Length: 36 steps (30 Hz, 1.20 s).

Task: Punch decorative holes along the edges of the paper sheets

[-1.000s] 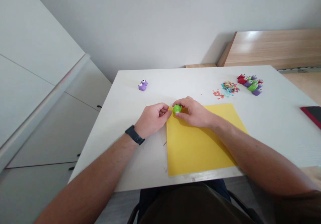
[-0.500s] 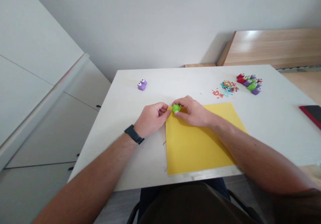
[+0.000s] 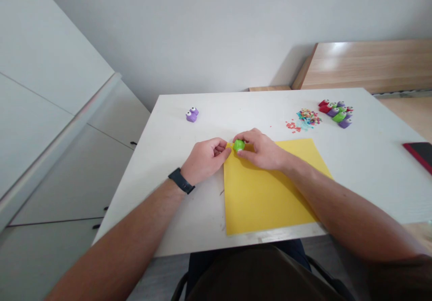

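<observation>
A sheet of yellow paper (image 3: 270, 193) lies on the white table in front of me. My left hand (image 3: 206, 159), with a dark watch on its wrist, pinches the sheet's far left corner between thumb and fingers. Close beside it, my right hand (image 3: 261, 150) grips a small green craft punch (image 3: 239, 145) with a whitish button, at the paper's far edge. The fingers partly cover the punch, and whether the paper sits in its slot I cannot tell.
Two purple craft punches (image 3: 191, 114) stand at the far left. Toward the far right are a heap of coloured paper bits (image 3: 308, 117) and a cluster of red, green and purple punches (image 3: 337, 112). A dark red-edged object (image 3: 418, 152) lies at the right edge.
The green punch in my right hand has shifted slightly to the right along the paper's far edge, away from my left fingers. My left hand stays at the corner.
</observation>
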Tool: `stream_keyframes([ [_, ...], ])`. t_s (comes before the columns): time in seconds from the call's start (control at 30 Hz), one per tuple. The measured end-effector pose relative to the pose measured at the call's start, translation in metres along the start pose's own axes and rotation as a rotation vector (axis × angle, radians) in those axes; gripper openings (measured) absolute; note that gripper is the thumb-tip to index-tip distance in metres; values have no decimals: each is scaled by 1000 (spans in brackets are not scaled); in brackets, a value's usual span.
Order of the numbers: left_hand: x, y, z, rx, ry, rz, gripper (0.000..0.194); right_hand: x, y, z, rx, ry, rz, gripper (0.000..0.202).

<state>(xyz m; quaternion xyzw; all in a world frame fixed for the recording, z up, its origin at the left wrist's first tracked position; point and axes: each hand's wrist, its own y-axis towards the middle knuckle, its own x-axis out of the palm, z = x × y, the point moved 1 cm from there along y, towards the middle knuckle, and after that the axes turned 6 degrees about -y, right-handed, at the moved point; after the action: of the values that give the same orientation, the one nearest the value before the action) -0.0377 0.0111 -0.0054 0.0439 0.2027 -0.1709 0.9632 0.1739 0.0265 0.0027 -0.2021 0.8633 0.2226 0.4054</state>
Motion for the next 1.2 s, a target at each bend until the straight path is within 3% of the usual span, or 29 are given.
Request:
stream_keyframes([
  [1.2, 0, -3, 4, 26, 33, 4, 29, 4, 3, -3, -39, -21, 30, 19],
])
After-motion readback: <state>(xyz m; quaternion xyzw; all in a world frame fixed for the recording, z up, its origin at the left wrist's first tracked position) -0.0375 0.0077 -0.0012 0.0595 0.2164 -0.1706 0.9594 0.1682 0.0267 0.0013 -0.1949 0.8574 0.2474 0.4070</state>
